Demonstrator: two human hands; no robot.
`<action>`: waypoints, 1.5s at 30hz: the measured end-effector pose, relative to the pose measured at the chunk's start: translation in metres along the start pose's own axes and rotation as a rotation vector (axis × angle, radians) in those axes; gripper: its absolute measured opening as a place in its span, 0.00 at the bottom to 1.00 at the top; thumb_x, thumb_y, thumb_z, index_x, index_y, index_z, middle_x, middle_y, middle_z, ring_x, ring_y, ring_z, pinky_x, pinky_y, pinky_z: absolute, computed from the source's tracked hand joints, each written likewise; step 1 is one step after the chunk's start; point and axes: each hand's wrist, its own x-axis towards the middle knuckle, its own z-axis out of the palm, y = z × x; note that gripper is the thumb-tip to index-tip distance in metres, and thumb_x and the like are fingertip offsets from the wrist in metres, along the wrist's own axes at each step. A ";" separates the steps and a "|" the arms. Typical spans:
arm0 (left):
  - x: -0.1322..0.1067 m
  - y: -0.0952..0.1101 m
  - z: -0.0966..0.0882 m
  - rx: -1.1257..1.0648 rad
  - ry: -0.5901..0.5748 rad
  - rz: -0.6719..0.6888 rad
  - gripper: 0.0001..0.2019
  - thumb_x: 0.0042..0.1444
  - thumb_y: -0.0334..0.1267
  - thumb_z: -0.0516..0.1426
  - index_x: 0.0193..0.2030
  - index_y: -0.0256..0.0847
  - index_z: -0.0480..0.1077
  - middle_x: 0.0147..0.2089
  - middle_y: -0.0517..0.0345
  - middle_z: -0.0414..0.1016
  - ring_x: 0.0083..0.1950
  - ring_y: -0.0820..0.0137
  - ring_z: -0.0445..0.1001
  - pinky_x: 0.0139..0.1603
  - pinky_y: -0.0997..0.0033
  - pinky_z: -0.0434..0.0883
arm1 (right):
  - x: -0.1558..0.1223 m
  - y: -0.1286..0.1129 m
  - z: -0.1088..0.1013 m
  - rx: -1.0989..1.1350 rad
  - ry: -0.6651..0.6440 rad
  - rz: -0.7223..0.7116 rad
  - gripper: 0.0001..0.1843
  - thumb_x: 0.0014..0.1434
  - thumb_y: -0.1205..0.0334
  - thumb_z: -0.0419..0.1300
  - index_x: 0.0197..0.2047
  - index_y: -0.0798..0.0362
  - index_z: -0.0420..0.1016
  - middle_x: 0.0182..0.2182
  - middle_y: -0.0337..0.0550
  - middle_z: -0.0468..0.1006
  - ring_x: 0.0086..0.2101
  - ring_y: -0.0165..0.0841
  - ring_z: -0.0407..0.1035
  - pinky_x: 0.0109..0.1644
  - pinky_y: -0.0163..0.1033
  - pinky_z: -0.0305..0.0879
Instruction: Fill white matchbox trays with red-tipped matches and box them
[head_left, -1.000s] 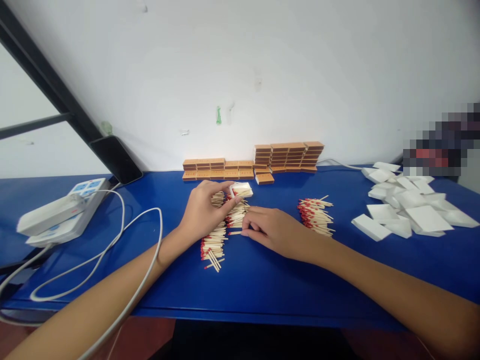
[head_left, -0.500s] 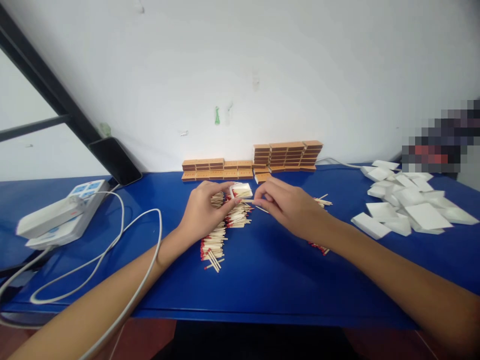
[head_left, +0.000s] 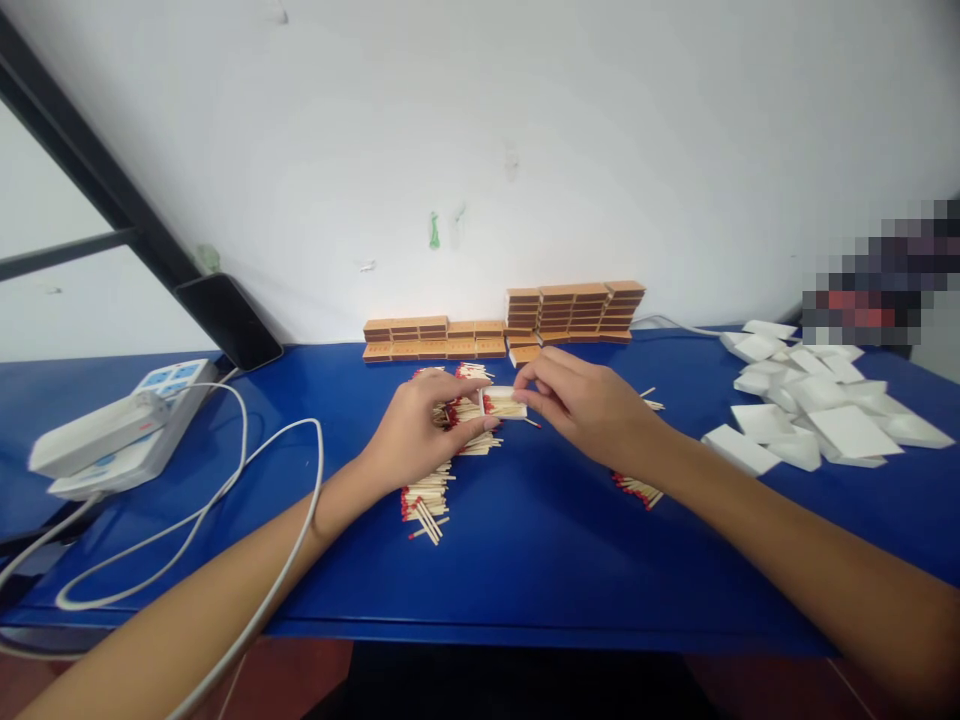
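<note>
A small white matchbox tray (head_left: 495,391) is held by its left end between the thumb and fingers of my left hand (head_left: 416,425). Red-headed matches (head_left: 504,406) lie inside it. My right hand (head_left: 596,405) is pinched at the tray's right end, fingertips on the ends of the matches there; the exact grip is partly hidden. Below and behind my left hand spreads a long heap of loose matches (head_left: 427,490). One stray match (head_left: 532,424) shows just under the right fingertips. More matches (head_left: 637,490) lie partly covered by my right wrist.
Brown matchboxes (head_left: 574,312) stand stacked along the wall, with lower rows (head_left: 435,340) to the left. White empty trays (head_left: 795,400) are piled at the right. A power strip (head_left: 135,430), white cable (head_left: 319,470) and dark phone (head_left: 231,320) occupy the left side.
My left hand has brought the tray slightly right and toward me. My right fingers have gone from beside the tray onto its right end, and more matches show inside.
</note>
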 end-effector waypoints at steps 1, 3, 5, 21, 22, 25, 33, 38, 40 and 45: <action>0.000 0.000 0.000 0.002 0.005 -0.013 0.18 0.60 0.44 0.70 0.56 0.42 0.81 0.43 0.53 0.85 0.43 0.62 0.79 0.48 0.60 0.74 | 0.000 0.000 -0.001 0.014 0.016 0.001 0.08 0.74 0.59 0.56 0.42 0.52 0.73 0.36 0.41 0.73 0.31 0.32 0.65 0.36 0.39 0.58; 0.001 -0.001 0.000 0.012 0.036 -0.053 0.19 0.60 0.45 0.70 0.57 0.44 0.81 0.44 0.53 0.85 0.45 0.62 0.80 0.49 0.59 0.75 | 0.001 0.002 -0.004 0.036 0.058 0.017 0.09 0.74 0.59 0.56 0.42 0.51 0.73 0.34 0.40 0.73 0.31 0.32 0.65 0.37 0.39 0.58; 0.001 -0.003 -0.001 0.026 0.085 -0.091 0.19 0.60 0.45 0.70 0.57 0.45 0.81 0.45 0.54 0.86 0.46 0.61 0.80 0.50 0.59 0.75 | 0.002 0.006 -0.005 0.033 0.062 0.050 0.09 0.74 0.59 0.55 0.41 0.51 0.73 0.34 0.40 0.73 0.31 0.33 0.66 0.38 0.39 0.59; 0.002 -0.004 -0.002 0.059 0.139 -0.101 0.15 0.62 0.43 0.69 0.55 0.46 0.81 0.44 0.57 0.86 0.48 0.61 0.81 0.52 0.58 0.75 | -0.003 0.031 0.000 0.031 -0.493 0.099 0.07 0.71 0.63 0.54 0.44 0.49 0.74 0.44 0.45 0.71 0.40 0.38 0.71 0.44 0.42 0.63; 0.002 -0.005 -0.002 0.059 0.138 -0.102 0.16 0.62 0.44 0.69 0.55 0.46 0.81 0.44 0.57 0.86 0.48 0.61 0.80 0.52 0.58 0.75 | -0.003 0.033 -0.001 0.035 -0.504 0.112 0.07 0.71 0.63 0.54 0.43 0.50 0.74 0.43 0.45 0.72 0.40 0.38 0.71 0.43 0.42 0.63; 0.002 -0.005 -0.002 0.061 0.134 -0.105 0.17 0.62 0.44 0.69 0.56 0.46 0.81 0.44 0.56 0.86 0.47 0.61 0.80 0.51 0.57 0.75 | -0.004 0.031 -0.004 0.042 -0.533 0.151 0.08 0.71 0.64 0.52 0.40 0.51 0.71 0.42 0.46 0.73 0.39 0.38 0.70 0.43 0.42 0.62; 0.001 -0.005 -0.002 0.097 0.147 -0.093 0.15 0.63 0.46 0.68 0.54 0.46 0.81 0.44 0.56 0.86 0.47 0.60 0.81 0.51 0.56 0.76 | -0.011 -0.029 0.016 0.271 -0.364 0.043 0.08 0.72 0.64 0.54 0.39 0.50 0.71 0.39 0.41 0.75 0.35 0.32 0.68 0.41 0.39 0.61; 0.000 -0.007 -0.002 0.113 0.152 -0.102 0.15 0.62 0.44 0.68 0.54 0.47 0.81 0.46 0.54 0.86 0.48 0.59 0.82 0.50 0.56 0.77 | -0.016 -0.041 0.032 0.257 -0.289 0.010 0.04 0.71 0.66 0.57 0.41 0.51 0.71 0.40 0.41 0.76 0.35 0.32 0.68 0.40 0.39 0.60; 0.001 -0.007 -0.002 0.117 0.151 -0.108 0.15 0.62 0.44 0.68 0.55 0.47 0.81 0.45 0.54 0.86 0.48 0.59 0.82 0.50 0.56 0.77 | -0.017 -0.038 0.033 0.249 -0.275 0.003 0.02 0.72 0.64 0.59 0.44 0.51 0.72 0.39 0.41 0.76 0.34 0.33 0.68 0.40 0.39 0.60; 0.001 -0.006 -0.002 0.121 0.140 -0.120 0.15 0.62 0.45 0.68 0.55 0.46 0.81 0.46 0.54 0.86 0.48 0.59 0.82 0.51 0.57 0.77 | -0.015 -0.033 0.031 0.225 -0.267 -0.015 0.03 0.71 0.64 0.59 0.43 0.51 0.74 0.39 0.41 0.75 0.35 0.33 0.68 0.40 0.39 0.59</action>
